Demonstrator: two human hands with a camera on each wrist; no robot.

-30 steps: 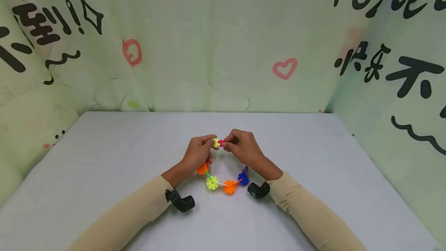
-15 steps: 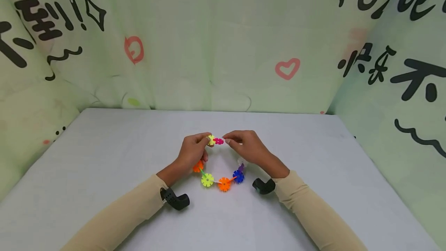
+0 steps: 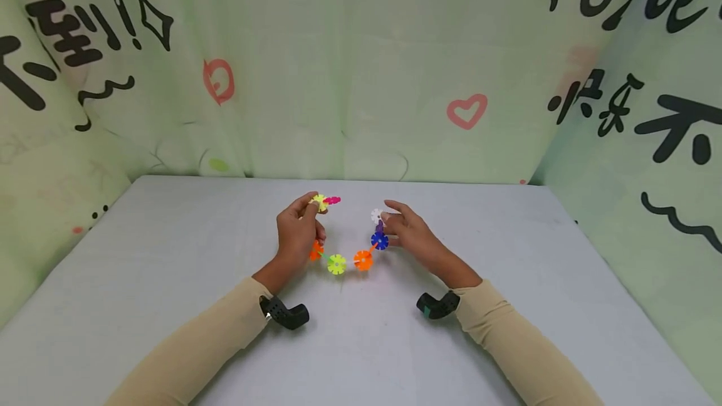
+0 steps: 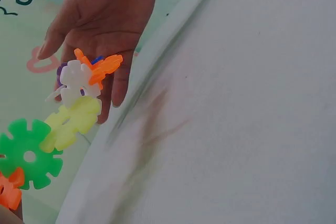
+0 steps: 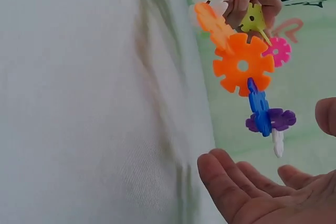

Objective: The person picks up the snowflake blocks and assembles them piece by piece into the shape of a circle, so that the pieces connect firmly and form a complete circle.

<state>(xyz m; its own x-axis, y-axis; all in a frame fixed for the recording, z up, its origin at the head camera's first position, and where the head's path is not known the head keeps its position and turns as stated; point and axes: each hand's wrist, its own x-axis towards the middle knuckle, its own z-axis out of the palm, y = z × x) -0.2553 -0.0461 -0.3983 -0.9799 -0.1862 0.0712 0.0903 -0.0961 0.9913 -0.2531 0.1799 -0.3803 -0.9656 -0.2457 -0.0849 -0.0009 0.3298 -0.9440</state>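
A chain of interlocking snowflake discs curves in a U between the two hands. My left hand (image 3: 297,230) pinches a yellow snowflake disc (image 3: 319,203) near one end, with a pink disc (image 3: 333,200) sticking out to the right of it. Along the curve are an orange disc (image 3: 363,260), a green disc (image 4: 30,156), a blue disc (image 3: 380,241) and a purple disc (image 5: 283,119). The other end is a white disc (image 3: 376,215). Beside that end, my right hand (image 3: 417,240) has its fingers extended and spread, the thumb (image 5: 326,116) apart from them.
A white-covered table (image 3: 169,281) lies under the hands. Pale green curtains (image 3: 338,67) with dark lettering and red hearts stand behind it and at both sides. A black wrist device (image 3: 286,314) sits on the left wrist, another black wrist device (image 3: 439,304) on the right.
The right hand has let go of the pink disc and moved to the chain's white end. The left hand has moved up and left with the yellow disc, and the chain has risen.
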